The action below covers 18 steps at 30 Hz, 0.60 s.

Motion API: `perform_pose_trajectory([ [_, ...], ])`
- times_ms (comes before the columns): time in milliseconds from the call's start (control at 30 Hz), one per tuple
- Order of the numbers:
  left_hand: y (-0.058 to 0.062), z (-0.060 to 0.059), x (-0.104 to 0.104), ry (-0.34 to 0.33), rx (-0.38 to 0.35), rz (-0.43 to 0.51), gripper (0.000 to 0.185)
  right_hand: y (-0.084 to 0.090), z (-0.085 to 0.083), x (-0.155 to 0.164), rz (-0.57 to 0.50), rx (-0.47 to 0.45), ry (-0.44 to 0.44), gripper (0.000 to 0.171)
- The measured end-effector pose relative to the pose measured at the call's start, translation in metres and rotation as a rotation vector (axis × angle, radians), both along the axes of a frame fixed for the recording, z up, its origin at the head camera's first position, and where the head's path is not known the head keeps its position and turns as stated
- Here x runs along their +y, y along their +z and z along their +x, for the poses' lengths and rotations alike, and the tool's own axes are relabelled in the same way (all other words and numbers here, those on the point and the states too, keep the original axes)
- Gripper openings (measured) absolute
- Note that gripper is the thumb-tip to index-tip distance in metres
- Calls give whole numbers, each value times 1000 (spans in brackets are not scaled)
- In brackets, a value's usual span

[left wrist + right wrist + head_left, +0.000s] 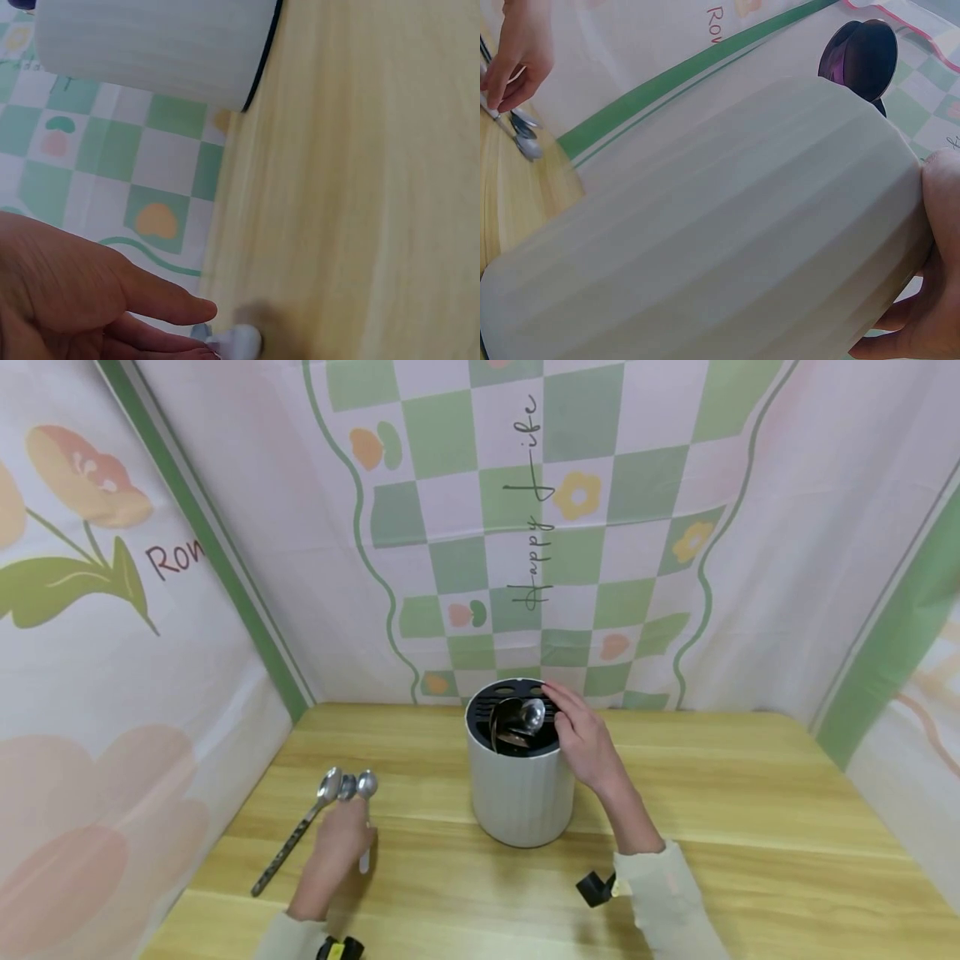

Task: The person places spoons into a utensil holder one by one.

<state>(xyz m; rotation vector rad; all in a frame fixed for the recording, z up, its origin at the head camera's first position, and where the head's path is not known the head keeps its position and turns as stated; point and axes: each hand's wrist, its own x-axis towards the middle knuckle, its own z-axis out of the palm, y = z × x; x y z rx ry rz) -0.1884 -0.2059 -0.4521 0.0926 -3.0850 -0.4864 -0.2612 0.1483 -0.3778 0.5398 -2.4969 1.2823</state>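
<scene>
A white ribbed cutlery holder [520, 781] with a black slotted top stands mid-table, with metal spoons [523, 718] upright inside. My right hand [572, 720] grips its right rim and side; in the right wrist view the thumb [939, 240] lies against the holder [705, 247]. My left hand [347, 817] lies on the table to the holder's left, fingers pinching a few spoons [347, 786] whose bowls point away from me. One long metal handle [288, 845] sticks out to the left. In the left wrist view the fingers [187, 309] meet a white handle end [241, 341].
The wooden table [750, 827] is enclosed by a patterned cloth backdrop [525, 527] on three sides. A black wrist strap [596, 888] sits at my right sleeve.
</scene>
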Motion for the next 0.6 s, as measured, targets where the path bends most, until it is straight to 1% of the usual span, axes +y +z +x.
perform_pose_trajectory([
  [233, -10, -4, -2, -1, -5, -10, 13, -1, -1, 0, -8, 8, 2, 48],
  [400, -12, -6, -2, -1, -23, 16, 10, -1, 0, -1, -8, 13, 0, 48],
  [600, -12, -6, -3, -4, -10, 58, 13, 0, 1, 0, -7, 10, -3, 48],
])
